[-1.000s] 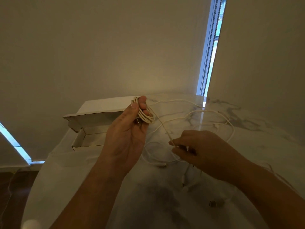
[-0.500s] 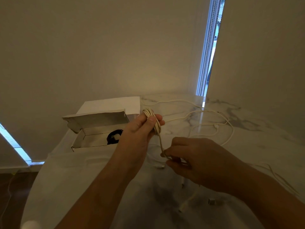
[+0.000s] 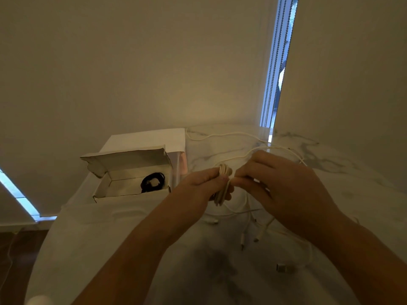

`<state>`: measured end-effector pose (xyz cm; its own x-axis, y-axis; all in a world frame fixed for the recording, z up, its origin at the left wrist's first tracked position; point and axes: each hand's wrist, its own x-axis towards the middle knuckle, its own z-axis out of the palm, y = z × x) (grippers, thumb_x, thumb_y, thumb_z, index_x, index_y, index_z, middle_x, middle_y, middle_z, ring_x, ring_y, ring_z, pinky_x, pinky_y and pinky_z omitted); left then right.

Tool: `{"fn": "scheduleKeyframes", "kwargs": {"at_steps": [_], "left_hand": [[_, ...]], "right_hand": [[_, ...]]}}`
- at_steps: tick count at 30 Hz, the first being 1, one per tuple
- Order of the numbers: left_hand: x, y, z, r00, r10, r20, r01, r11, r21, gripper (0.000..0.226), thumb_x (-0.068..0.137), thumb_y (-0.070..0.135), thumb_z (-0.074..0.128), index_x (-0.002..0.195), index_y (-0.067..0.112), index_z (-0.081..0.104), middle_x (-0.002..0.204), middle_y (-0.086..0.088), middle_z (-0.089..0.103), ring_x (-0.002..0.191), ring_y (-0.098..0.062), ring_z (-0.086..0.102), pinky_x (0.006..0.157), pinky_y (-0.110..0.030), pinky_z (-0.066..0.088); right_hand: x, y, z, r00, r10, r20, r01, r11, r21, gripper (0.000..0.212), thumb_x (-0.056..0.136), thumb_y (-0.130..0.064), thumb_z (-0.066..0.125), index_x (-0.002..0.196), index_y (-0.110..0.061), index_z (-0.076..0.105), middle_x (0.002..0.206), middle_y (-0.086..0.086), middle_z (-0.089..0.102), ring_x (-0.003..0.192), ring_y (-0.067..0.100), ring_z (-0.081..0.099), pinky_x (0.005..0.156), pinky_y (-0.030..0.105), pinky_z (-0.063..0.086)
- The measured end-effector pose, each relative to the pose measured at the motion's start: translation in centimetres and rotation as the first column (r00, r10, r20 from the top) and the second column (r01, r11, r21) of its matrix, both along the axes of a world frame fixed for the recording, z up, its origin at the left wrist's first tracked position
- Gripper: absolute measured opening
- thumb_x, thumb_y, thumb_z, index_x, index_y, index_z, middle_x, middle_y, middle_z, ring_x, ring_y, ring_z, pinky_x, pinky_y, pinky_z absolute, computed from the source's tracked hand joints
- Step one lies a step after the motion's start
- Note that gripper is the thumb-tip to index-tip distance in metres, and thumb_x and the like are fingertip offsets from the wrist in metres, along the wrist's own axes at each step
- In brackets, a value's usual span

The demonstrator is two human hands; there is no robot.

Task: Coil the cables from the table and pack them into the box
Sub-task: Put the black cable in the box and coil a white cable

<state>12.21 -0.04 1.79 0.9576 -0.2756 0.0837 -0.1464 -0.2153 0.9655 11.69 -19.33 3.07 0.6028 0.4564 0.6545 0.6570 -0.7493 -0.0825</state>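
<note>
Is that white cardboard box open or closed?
Open: the white cardboard box has its lid flap raised, showing a coiled black cable inside.

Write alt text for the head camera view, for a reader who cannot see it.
Two bare hands hold a coiled white cable above a marble table: the left hand grips the bundle, the right hand pinches it. Loose white cables lie behind, and an open cardboard box on the left holds a black coiled cable.

Marble table [image 3: 330, 177]: box [image 3: 132, 164], loose cables [image 3: 253, 221]

Coiled cable [image 3: 223, 186] partly hidden by fingers; black coil [image 3: 152, 182] blurred.
</note>
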Motion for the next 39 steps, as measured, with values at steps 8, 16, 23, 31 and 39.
{"fn": "scheduleKeyframes", "kwargs": {"at_steps": [8,16,23,31,39], "left_hand": [[-0.8,0.9,1.2,0.979,-0.188,0.08,0.168,0.965,0.202,0.023,0.093,0.042,0.06,0.099,0.022,0.07,0.077,0.0,0.063,0.074,-0.009,0.06,0.074,-0.024,0.052],[-0.5,0.7,0.4,0.955,-0.133,0.265,0.018,0.918,0.396,0.015,0.1,0.039,0.051,0.101,0.028,0.061,0.083,-0.004,0.063,0.075,-0.016,0.059,0.07,-0.035,0.05],[0.3,1.4,0.0,0.962,0.029,0.271,-0.107,0.954,0.279,0.026,0.102,0.031,0.05,0.124,0.03,0.062,0.1,0.018,0.066,0.093,0.009,0.059,0.082,-0.011,0.046],[0.8,2.2,-0.1,0.946,0.13,0.296,-0.197,0.958,0.208,0.021,0.103,0.036,0.045,0.109,0.027,0.063,0.096,0.006,0.067,0.093,-0.007,0.061,0.088,-0.032,0.051],[0.4,1.4,-0.2,0.955,0.08,0.284,-0.144,0.967,0.21,0.021,0.104,0.032,0.044,0.116,0.037,0.061,0.104,0.016,0.065,0.099,0.003,0.059,0.092,-0.025,0.048]], "right_hand": [[0.5,-0.3,-0.3,1.0,-0.016,0.01,0.016,1.0,-0.021,0.029,0.096,-0.048,0.048,0.095,-0.027,0.068,0.089,-0.007,0.06,0.068,0.014,0.055,0.058,0.022,0.035],[0.7,-0.5,-0.4,0.998,-0.039,-0.04,0.036,0.997,-0.072,0.03,0.096,-0.054,0.042,0.09,-0.033,0.064,0.077,-0.014,0.06,0.06,0.006,0.05,0.054,0.013,0.025],[1.6,-2.1,-0.4,0.994,0.001,-0.105,-0.008,0.998,-0.068,0.013,0.092,-0.036,0.062,0.101,-0.03,0.071,0.09,-0.014,0.066,0.076,0.001,0.046,0.066,0.025,0.041],[2.4,-3.5,-0.3,0.994,-0.088,-0.06,0.083,0.993,-0.089,0.012,0.084,-0.032,0.074,0.095,-0.03,0.077,0.089,-0.012,0.071,0.075,0.009,0.051,0.071,0.027,0.036],[2.2,-3.5,-0.4,0.946,-0.296,0.132,0.292,0.955,0.05,0.013,0.082,-0.032,0.074,0.095,-0.032,0.077,0.104,-0.004,0.062,0.105,0.027,0.046,0.081,0.031,0.022]]}}
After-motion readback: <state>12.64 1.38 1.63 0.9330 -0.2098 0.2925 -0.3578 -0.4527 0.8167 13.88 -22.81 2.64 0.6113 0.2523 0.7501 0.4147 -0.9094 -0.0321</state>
